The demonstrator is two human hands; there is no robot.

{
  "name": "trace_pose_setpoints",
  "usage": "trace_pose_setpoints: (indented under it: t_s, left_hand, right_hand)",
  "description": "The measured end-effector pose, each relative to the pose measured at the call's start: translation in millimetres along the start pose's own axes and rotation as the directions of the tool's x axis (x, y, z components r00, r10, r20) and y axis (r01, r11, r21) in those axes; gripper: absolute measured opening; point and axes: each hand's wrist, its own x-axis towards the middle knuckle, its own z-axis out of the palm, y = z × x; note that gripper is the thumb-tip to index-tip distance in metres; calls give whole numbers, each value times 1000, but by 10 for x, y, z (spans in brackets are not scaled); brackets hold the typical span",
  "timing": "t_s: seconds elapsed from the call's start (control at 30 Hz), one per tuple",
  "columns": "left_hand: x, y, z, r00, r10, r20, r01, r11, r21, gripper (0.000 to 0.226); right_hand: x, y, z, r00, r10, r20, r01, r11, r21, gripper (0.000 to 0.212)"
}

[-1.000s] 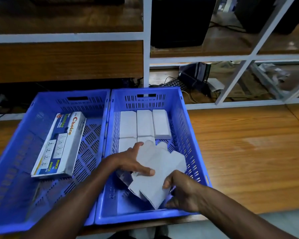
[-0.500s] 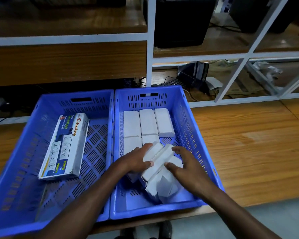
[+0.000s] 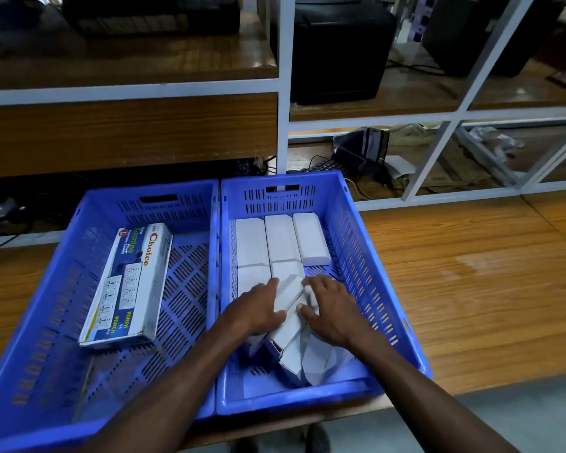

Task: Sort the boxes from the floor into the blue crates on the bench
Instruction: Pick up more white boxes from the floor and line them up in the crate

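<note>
— Low in the middle of the frame, what are the hands on?
— Both are inside the right blue crate [image 3: 366, 256]. The left hand [image 3: 255, 308] curls its fingers round the tilted white boxes [image 3: 288, 322]; the right hand [image 3: 330, 308] lies on them from the other side, fingers bent over the top.
— Other boxes?
— Neat white boxes [image 3: 280, 238] fill the crate's far end. The left blue crate [image 3: 89, 223], touching it, holds a long printed box [image 3: 128, 286] lying slantwise.
— Both on the tabletop [image 3: 471, 273]?
— Yes, at its near edge.
</note>
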Motion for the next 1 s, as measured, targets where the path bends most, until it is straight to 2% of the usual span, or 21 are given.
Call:
trace_pose_setpoints:
  t_s: [0.17,0.27,0.37,0.5,0.57,0.67,0.77,0.83,0.9,0.97,1.0]
  left_hand:
    - [-130,82,-84,988,4,-157,-5,1000,-10,74]
    - [-234,154,-177,964,4,-264,-25,997,-77,64]
    - [-320,199,-264,939,-9,-343,-56,983,-177,57]
    - [-420,181,-336,913,-9,-408,-91,970,-226,53]
    - [-455,145,-352,909,-17,-416,-91,967,-240,53]
    - [-498,108,-354,915,-7,-404,-94,969,-230,55]
    - [-559,110,-361,907,24,-421,-144,956,-256,47]
    - [-614,122,-395,891,41,-452,-189,939,-288,47]
    - [-665,137,-436,873,105,-476,-270,917,-292,51]
    - [-705,167,-463,850,191,-490,-362,889,-282,53]
    - [-720,187,-472,836,224,-501,-402,871,-282,54]
  right_hand:
    - [-43,17,-8,996,23,-85,-15,996,91,65]
    - [-66,37,-5,993,10,-120,7,990,144,79]
    - [-71,65,-19,984,-46,-171,84,971,224,79]
    - [-85,46,-14,998,-39,-58,60,902,427,84]
    - [-118,51,33,999,-38,10,29,891,453,87]
    - [-128,80,47,998,-56,16,41,873,486,80]
    - [-81,136,-31,996,2,-91,46,851,524,52]
    - [-63,156,-141,987,102,-127,5,760,650,27]
    - [-68,130,-295,981,193,-7,-96,519,849,17]
    - [-102,93,-479,962,219,164,-225,291,930,30]
    - [-122,86,-564,949,204,238,-281,217,935,40]
